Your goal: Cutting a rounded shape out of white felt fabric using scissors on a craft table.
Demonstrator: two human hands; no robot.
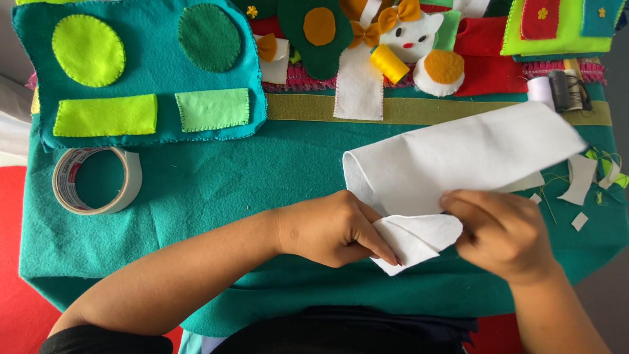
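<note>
My left hand (334, 228) pinches the near edge of a folded sheet of white felt (458, 160), its fingers closed on a small folded corner piece (419, 239). Just to its right, my right hand (501, 229) grips the same white felt, thumb and fingers closed over the fold. The felt stretches away up and to the right across a teal felt cloth (216, 190) that covers the table. Part of the felt's lower edge is hidden by my hands.
A roll of tape (97, 180) lies at the left. A teal felt panel with green and yellow shapes (141, 69) sits at the back left. Felt cut-outs, a yellow thread spool (389, 63), white and grey spools (557, 90) and white scraps (580, 180) lie behind and at the right.
</note>
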